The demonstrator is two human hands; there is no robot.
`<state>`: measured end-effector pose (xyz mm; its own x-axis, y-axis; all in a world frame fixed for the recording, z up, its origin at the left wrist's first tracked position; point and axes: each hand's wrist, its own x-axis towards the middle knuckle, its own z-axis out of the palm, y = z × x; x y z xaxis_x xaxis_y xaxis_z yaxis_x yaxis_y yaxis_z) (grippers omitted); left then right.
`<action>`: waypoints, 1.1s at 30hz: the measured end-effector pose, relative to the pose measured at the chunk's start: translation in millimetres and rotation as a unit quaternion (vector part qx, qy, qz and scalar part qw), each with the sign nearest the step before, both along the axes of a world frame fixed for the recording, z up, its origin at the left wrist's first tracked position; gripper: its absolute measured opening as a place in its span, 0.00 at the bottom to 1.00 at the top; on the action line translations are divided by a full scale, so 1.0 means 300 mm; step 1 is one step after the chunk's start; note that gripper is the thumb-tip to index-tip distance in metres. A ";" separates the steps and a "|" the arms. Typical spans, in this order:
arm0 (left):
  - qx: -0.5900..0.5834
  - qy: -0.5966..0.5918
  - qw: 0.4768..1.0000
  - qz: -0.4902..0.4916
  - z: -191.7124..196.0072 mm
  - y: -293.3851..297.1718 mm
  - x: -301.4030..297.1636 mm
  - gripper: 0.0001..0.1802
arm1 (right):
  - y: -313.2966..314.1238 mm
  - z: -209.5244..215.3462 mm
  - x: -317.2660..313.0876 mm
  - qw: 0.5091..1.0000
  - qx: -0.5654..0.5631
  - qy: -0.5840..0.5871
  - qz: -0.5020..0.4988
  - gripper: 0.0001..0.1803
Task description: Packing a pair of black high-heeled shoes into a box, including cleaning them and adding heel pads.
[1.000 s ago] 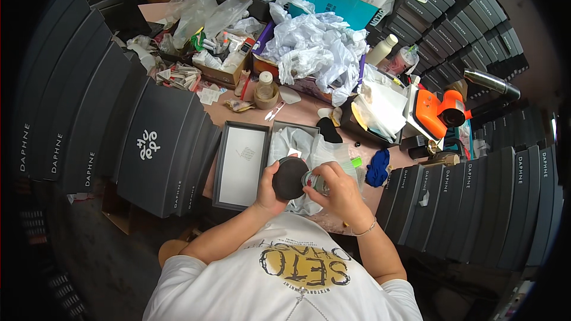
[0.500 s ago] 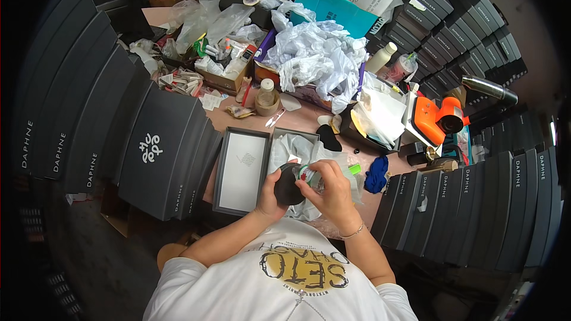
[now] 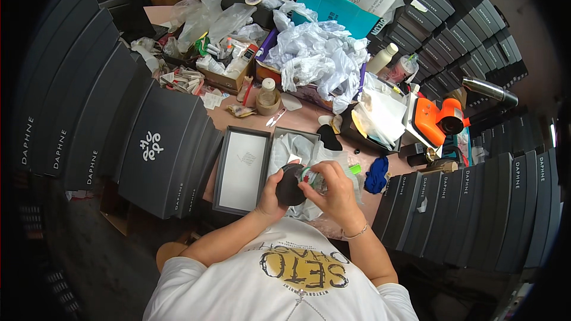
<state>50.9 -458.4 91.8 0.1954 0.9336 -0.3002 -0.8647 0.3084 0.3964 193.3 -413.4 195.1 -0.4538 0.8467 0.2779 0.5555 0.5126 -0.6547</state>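
Observation:
My left hand [image 3: 271, 198] is closed on a dark, rounded object [image 3: 289, 185], perhaps part of a shoe; its far side is hidden. In my right hand [image 3: 334, 191] is a small clear bottle [image 3: 308, 176] with a green and red label. The bottle's end meets or nearly meets the dark object; I cannot tell which. Beneath both hands lies an open grey shoebox [image 3: 288, 131] with white tissue paper [image 3: 291, 148] in it. Its lid [image 3: 241, 169], pale inside, rests just left of it. Something bright green [image 3: 355, 169] shows beside my right fingers.
Dark shoeboxes [image 3: 166, 151] stand in rows at left and right. Farther back are a carton of crumpled white paper [image 3: 324, 59], a box of small bottles [image 3: 229, 77] and a glue jar [image 3: 268, 98]. An orange heat tool [image 3: 429, 120] and a blue cloth [image 3: 376, 175] lie rightward.
My right hand and the bottle have shifted slightly right and down, with the bottle turned a little. My left hand stays nearly in place with the dark object.

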 end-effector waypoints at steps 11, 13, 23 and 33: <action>-0.002 -0.011 1.000 0.012 0.006 0.016 -0.001 0.32 | -0.011 -0.023 0.036 0.999 -0.010 0.025 -0.029 0.20; 0.003 -0.008 1.000 0.013 0.008 0.019 -0.003 0.32 | -0.016 -0.012 0.031 0.998 -0.065 0.020 0.007 0.20; -0.004 0.021 0.999 0.033 0.003 0.027 -0.010 0.38 | -0.032 -0.003 0.049 0.991 -0.121 0.008 0.050 0.20; 0.015 -0.020 0.999 0.026 -0.008 0.031 -0.022 0.33 | -0.015 0.000 0.068 0.997 -0.062 -0.034 0.012 0.19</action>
